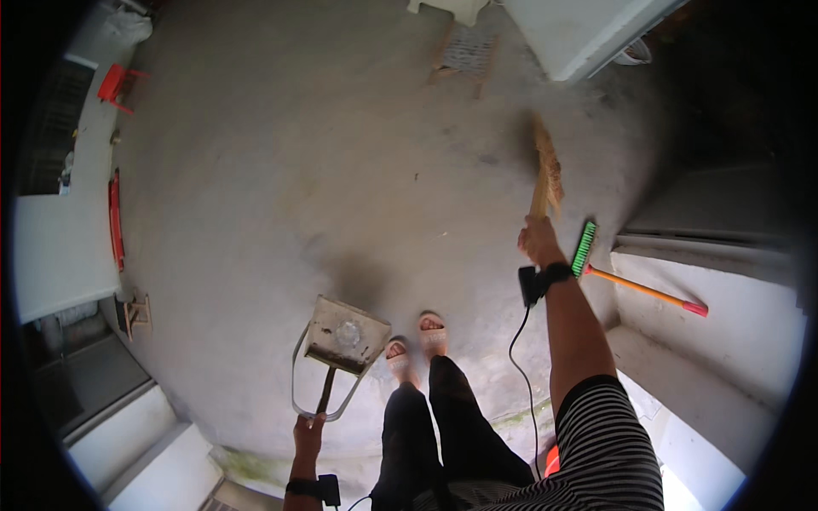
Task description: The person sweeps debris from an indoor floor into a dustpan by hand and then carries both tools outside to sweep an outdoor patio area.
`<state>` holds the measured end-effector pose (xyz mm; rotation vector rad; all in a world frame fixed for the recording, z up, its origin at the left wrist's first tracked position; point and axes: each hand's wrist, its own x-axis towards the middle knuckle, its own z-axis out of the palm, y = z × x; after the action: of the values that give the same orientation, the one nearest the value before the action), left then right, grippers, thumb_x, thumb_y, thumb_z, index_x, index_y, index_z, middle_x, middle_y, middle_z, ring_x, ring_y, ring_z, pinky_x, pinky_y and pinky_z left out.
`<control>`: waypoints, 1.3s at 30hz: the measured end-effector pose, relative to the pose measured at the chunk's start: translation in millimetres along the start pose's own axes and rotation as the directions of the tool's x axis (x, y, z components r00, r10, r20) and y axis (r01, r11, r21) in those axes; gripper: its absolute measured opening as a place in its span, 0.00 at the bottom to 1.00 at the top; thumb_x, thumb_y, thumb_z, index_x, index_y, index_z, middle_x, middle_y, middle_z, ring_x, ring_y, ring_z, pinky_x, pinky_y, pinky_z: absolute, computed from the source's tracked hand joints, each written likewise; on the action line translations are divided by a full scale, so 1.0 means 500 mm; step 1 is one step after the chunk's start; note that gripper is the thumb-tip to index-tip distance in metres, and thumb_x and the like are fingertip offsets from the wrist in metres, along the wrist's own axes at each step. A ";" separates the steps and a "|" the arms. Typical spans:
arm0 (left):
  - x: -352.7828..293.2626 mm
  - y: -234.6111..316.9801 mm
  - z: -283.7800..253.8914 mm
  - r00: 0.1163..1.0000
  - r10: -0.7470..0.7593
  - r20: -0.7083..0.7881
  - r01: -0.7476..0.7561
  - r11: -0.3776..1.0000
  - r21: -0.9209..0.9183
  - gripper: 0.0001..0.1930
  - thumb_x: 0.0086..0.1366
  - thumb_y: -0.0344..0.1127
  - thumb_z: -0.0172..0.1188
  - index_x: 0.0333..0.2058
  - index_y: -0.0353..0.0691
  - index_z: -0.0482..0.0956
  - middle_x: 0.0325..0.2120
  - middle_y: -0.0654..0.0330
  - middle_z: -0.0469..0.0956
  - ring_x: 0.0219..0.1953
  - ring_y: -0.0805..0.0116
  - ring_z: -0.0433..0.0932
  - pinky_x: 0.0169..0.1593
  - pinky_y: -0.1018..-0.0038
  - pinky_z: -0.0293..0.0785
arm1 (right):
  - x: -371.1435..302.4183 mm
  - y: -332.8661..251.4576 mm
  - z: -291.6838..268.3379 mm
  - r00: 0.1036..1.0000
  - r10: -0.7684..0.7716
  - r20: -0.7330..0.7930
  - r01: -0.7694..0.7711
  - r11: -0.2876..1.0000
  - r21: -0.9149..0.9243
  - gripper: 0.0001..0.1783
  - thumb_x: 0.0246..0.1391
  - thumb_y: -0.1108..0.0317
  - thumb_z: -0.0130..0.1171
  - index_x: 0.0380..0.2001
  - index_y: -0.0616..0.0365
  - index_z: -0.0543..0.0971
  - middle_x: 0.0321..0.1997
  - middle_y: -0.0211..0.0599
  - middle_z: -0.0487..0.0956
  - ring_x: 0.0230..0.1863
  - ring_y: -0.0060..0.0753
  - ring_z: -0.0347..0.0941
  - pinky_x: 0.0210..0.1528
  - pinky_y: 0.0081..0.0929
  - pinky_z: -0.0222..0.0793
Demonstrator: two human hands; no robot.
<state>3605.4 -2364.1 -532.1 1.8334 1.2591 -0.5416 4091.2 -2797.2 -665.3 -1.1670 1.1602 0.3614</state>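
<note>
My left hand [310, 426] is closed round the handle of a dustpan [328, 341], held low on the left in front of my feet. The pan is light and dirty, with a pale, clear-looking scrap [347, 333] lying in it and a grey bail looping round its handle. On the right, my right hand [538, 242] grips a straw hand broom [548, 166] by its handle. The broom's bristle end points away from me, and a dark shadow lies beside it. Whether the bristles touch the floor I cannot tell.
A green-bristled brush [584, 244] with an orange handle leans by the step on the right. At the far side are a low woven stool [467, 51] and a white wall corner [567, 51]. A red stool [113, 85] stands far left. Small specks dot the concrete floor [341, 187].
</note>
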 end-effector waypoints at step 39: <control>0.018 -0.135 0.064 0.922 -0.386 -0.020 0.386 0.922 0.001 0.31 0.48 0.56 0.63 0.34 0.28 0.72 0.30 0.41 0.77 0.38 0.48 0.76 0.40 0.63 0.71 | -0.071 0.478 0.627 0.858 0.041 0.511 0.499 0.163 -0.851 0.37 0.54 0.60 0.45 0.63 0.54 0.43 0.34 0.57 0.76 0.33 0.52 0.76 0.27 0.38 0.74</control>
<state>3550.9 -2374.6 -582.8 1.5995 1.6481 -0.7410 4061.1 -2419.8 -779.9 -2.2369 0.1365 1.1865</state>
